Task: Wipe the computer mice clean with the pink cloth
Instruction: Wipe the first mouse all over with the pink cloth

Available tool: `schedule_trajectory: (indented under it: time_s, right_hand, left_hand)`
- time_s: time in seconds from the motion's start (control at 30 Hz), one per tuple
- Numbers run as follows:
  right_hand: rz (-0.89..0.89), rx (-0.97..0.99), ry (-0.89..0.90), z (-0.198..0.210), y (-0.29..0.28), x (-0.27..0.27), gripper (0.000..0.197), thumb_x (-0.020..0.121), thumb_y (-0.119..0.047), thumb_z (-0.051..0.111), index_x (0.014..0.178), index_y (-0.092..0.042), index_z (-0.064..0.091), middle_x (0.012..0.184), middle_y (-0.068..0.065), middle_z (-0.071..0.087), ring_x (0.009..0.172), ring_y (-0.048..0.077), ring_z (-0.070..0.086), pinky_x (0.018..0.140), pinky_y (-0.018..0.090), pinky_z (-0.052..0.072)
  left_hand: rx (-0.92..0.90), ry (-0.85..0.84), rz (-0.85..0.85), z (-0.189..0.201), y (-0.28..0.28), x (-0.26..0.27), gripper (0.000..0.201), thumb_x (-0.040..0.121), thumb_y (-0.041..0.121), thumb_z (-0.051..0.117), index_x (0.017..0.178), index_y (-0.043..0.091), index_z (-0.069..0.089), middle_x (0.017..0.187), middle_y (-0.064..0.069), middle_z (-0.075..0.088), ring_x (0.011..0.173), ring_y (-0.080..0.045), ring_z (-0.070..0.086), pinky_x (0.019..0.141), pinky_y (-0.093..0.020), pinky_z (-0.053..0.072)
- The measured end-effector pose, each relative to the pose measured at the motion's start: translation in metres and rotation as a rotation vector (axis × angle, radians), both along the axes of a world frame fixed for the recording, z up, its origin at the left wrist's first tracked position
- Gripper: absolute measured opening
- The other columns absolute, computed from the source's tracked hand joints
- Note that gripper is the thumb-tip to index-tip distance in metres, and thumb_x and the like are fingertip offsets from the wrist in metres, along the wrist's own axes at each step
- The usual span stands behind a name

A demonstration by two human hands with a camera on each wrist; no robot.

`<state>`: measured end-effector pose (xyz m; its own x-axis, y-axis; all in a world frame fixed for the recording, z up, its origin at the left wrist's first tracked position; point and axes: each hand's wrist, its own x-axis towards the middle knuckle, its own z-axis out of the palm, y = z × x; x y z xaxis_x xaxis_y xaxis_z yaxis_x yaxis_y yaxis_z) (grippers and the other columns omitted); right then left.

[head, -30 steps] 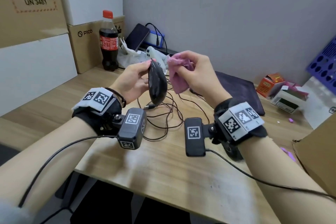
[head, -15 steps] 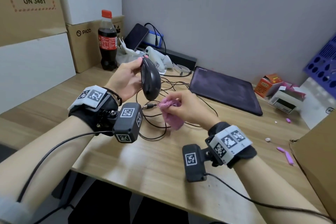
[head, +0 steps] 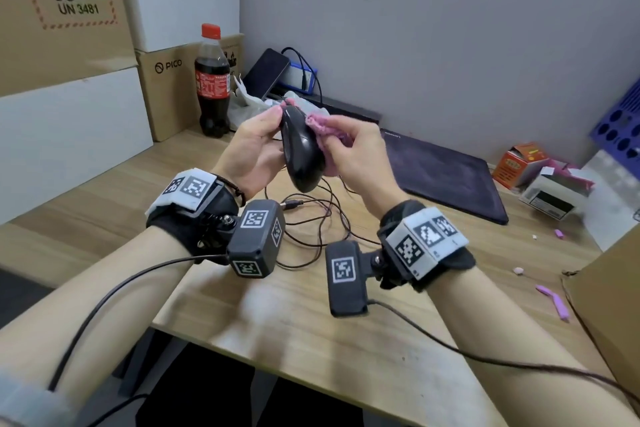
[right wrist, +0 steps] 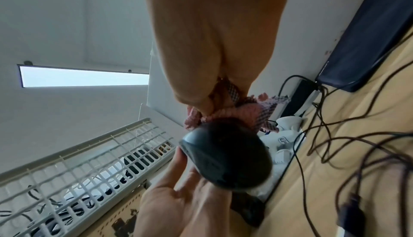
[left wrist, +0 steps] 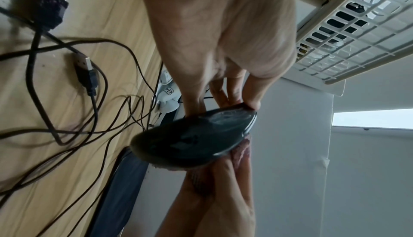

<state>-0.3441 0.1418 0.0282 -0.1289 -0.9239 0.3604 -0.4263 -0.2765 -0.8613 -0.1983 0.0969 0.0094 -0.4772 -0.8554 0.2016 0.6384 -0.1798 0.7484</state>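
Two hands raised above wooden desk [head: 214, 315]. Left hand [head: 254, 152] grips black mouse [head: 300, 149] by its edges, thumb and fingers curled round it, mouse held on edge, clear of desk. Right hand [head: 360, 152] clutches bunched pink cloth [head: 323, 128], pressing it against mouse's right side. Tangled cables [head: 318, 218] lie on desk beneath hands. Dark mouse pad [head: 443, 173] just right of hands; cola bottle [head: 212, 80] at rear left.

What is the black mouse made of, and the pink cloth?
The black computer mouse looks like hard, smooth plastic: its shell shines and reflects light. The crumpled pink cloth looks like soft, fuzzy fabric, maybe microfibre: it bunches up and has a nubbly, woven surface.
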Motion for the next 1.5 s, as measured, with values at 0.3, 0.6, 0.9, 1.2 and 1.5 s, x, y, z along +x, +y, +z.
schedule_trajectory:
  time_s: [0.3, 0.6, 0.9, 1.2, 1.5]
  right_hand:
    - [0.212, 0.198, 0.102, -0.033, 0.049, -0.007, 0.023, 0.093, 0.004, 0.057, 0.110, -0.001, 0.071, 0.084, -0.006, 0.068, 0.058, -0.010, 0.058, 0.055, 0.003, 0.044]
    - [0.130, 0.192, 0.256, -0.004, 0.029, -0.036, 0.023, 0.088, -0.008, 0.065, 0.105, -0.021, 0.072, 0.098, -0.002, 0.072, 0.091, 0.016, 0.068, 0.078, 0.033, 0.059]
    - [0.094, -0.109, 0.064, 0.030, 0.012, -0.017, 0.021, 0.088, -0.014, 0.068, 0.106, -0.023, 0.066, 0.102, -0.008, 0.069, 0.099, 0.012, 0.066, 0.090, 0.039, 0.055]
    - [0.147, -0.046, 0.286, 0.001, 0.009, -0.020, 0.019, 0.087, -0.026, 0.068, 0.106, -0.027, 0.073, 0.108, -0.004, 0.069, 0.104, 0.015, 0.062, 0.091, 0.045, 0.052]
    - [0.038, -0.091, 0.256, 0.007, 0.002, -0.020, 0.019, 0.087, -0.032, 0.069, 0.105, -0.026, 0.075, 0.103, -0.004, 0.072, 0.101, 0.014, 0.065, 0.090, 0.042, 0.053]
  left_hand:
    - [0.114, -0.043, 0.098, -0.022, -0.009, 0.013, 0.044, 0.103, 0.030, 0.035, 0.139, 0.008, 0.047, 0.134, -0.016, 0.055, 0.125, -0.029, 0.054, 0.091, -0.036, 0.055]
    - [0.015, 0.154, -0.101, -0.022, -0.002, 0.016, 0.039, 0.096, 0.019, 0.041, 0.133, 0.009, 0.047, 0.124, -0.008, 0.054, 0.130, -0.029, 0.041, 0.113, -0.044, 0.033]
    - [0.026, 0.133, -0.098, -0.021, 0.003, 0.010, 0.047, 0.096, 0.022, 0.041, 0.139, 0.004, 0.045, 0.130, -0.011, 0.059, 0.120, -0.024, 0.058, 0.101, -0.039, 0.050]
    - [0.103, -0.006, 0.041, -0.020, -0.007, 0.006, 0.052, 0.102, 0.028, 0.040, 0.146, -0.001, 0.038, 0.144, -0.023, 0.047, 0.133, -0.032, 0.048, 0.110, -0.043, 0.040]
    - [-0.119, -0.270, 0.001, -0.020, 0.000, -0.007, 0.035, 0.100, 0.019, 0.047, 0.132, 0.005, 0.055, 0.128, -0.016, 0.057, 0.110, -0.025, 0.058, 0.104, -0.044, 0.044]
